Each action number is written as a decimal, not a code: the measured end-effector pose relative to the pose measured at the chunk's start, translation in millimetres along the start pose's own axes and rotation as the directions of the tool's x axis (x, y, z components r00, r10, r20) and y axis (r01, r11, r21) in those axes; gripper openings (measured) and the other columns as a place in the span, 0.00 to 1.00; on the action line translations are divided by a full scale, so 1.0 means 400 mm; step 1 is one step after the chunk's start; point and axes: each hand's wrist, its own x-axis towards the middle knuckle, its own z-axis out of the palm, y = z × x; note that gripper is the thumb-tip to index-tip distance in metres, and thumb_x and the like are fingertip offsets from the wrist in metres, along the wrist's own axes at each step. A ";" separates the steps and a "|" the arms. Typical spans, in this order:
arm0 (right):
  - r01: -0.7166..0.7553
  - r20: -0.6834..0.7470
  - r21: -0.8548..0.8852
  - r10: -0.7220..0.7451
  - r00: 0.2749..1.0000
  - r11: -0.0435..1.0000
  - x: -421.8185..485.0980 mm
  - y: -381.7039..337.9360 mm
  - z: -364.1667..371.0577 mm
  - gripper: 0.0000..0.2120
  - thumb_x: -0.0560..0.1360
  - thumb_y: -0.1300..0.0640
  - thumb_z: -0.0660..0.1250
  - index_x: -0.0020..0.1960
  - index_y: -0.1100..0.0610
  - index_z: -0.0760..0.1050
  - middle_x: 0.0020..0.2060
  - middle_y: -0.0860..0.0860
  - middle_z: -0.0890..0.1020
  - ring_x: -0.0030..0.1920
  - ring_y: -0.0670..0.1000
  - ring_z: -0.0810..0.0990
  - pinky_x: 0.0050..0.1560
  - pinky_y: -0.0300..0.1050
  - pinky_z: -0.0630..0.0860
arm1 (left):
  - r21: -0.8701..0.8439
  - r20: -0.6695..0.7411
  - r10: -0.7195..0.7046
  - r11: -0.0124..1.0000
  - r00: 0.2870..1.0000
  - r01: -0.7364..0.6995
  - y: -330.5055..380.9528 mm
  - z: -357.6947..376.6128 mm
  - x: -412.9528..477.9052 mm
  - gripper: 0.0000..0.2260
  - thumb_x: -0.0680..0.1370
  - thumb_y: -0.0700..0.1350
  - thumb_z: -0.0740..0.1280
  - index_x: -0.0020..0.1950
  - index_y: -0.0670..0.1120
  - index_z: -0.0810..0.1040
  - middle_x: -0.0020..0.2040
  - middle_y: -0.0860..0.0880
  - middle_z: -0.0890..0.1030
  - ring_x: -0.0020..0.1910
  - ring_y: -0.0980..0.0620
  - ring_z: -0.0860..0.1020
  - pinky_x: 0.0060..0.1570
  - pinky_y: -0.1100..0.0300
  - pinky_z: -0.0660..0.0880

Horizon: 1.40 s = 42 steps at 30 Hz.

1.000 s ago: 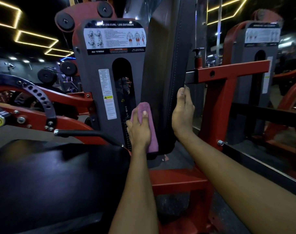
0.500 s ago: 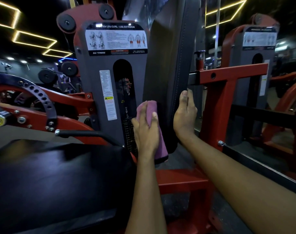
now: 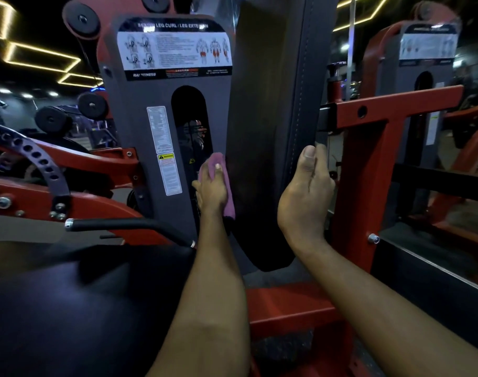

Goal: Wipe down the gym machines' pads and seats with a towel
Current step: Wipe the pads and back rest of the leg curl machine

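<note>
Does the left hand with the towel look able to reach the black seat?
Likely yes: the left hand, holding the towel, is near the seat; only a thin handle lies partly between.

Your left hand (image 3: 210,193) now holds the pink towel (image 3: 218,170) higher up the back pad's (image 3: 270,131) left edge than a second ago; your right hand (image 3: 304,197) now curls around its right edge instead of lying flat.

We see our left hand (image 3: 210,191) holding a pink towel (image 3: 228,203) against the left face of the upright black back pad (image 3: 270,118), our right hand (image 3: 304,197) gripping its right edge, black seat (image 3: 82,308) near left, red frame (image 3: 368,159) at right, grey cover (image 3: 131,121) with labels behind.
</note>
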 end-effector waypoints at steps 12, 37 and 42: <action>-0.046 -0.004 -0.090 0.045 0.999 0.995 -0.015 -0.068 -0.017 0.14 0.88 0.52 0.51 0.51 0.57 0.72 0.25 0.45 0.67 0.26 0.40 0.71 0.27 0.31 0.63 | -0.243 -0.017 0.026 0.970 0.999 -0.030 -0.011 -0.049 -0.338 0.22 0.75 0.68 0.58 0.65 0.63 0.73 0.62 0.52 0.80 0.61 0.46 0.77 0.66 0.47 0.71; -0.078 0.071 0.068 0.073 0.995 0.995 -0.007 -0.085 -0.037 0.21 0.88 0.56 0.52 0.68 0.72 0.71 0.53 0.66 0.80 0.55 0.55 0.70 0.49 0.51 0.68 | -0.096 -0.064 0.127 0.986 0.990 -0.133 0.076 -0.071 -0.260 0.14 0.83 0.57 0.57 0.64 0.56 0.75 0.60 0.50 0.81 0.58 0.45 0.77 0.52 0.56 0.66; -0.273 0.239 -0.020 0.270 0.933 0.962 0.074 -0.088 -0.081 0.31 0.85 0.38 0.47 0.77 0.57 0.69 0.72 0.56 0.75 0.74 0.54 0.70 0.76 0.50 0.64 | -0.212 -0.151 0.421 0.870 0.894 -0.446 0.190 -0.104 -0.401 0.14 0.82 0.57 0.59 0.66 0.59 0.75 0.61 0.58 0.79 0.59 0.57 0.76 0.60 0.56 0.72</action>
